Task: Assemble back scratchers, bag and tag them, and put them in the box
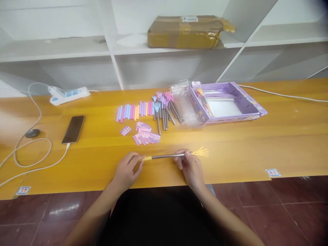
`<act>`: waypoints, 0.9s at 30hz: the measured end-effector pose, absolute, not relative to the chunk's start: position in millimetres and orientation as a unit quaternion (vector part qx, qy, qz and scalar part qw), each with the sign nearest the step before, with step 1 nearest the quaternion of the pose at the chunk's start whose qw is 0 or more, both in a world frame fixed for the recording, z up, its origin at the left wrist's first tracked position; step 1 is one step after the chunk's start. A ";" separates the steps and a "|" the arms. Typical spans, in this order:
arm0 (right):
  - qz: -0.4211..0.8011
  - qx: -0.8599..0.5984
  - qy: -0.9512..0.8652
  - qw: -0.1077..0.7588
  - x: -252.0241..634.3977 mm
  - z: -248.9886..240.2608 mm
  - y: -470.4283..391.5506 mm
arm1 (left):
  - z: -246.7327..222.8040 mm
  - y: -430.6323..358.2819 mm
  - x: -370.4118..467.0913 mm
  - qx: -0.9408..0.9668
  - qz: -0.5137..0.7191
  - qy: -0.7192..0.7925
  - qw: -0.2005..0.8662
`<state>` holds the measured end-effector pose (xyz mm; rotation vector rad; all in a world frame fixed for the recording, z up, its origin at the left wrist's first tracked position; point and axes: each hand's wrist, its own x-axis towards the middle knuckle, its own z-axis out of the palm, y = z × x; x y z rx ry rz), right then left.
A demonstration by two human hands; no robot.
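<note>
A back scratcher point(167, 155) with a metal rod, a yellow hand-shaped head and a yellow grip is held level above the table's near part. My left hand point(128, 171) pinches the yellow grip at its left end. Fingers of my right hand point(191, 167) are closed round the rod just below the yellow head. Beyond them lie several back scratchers point(164, 112) with blue, purple and pink heads. To their left is a row of coloured grip sleeves point(132, 111) in pink, blue, purple and orange. Small printed pink cards point(147, 134) are spread in front of the sleeves.
A purple display box point(235, 118) stands at the right, with clear plastic bags point(186, 109) against it. At left are a phone point(73, 129) on a white cable, a black mouse-like object point(32, 133) and a power strip point(70, 95). A taped carton point(184, 32) sits on the shelf.
</note>
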<state>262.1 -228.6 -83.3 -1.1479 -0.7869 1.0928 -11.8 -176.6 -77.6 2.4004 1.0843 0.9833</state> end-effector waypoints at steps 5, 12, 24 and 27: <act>0.496 -0.477 -0.371 0.624 268.3 -83.1 -231.5 | -72.0 -178.4 -11.7 0.856 0.347 0.351 0.149; 0.489 -0.453 -0.387 0.638 270.9 -80.6 -231.7 | -68.9 -179.5 -9.6 0.852 0.381 0.323 0.159; 0.499 -0.460 -0.312 0.665 270.7 -78.7 -224.2 | -72.5 -178.2 -11.2 0.816 0.410 0.374 0.163; 0.484 -0.463 -0.279 0.688 273.8 -76.2 -221.9 | -72.2 -178.8 -11.4 0.811 0.412 0.379 0.168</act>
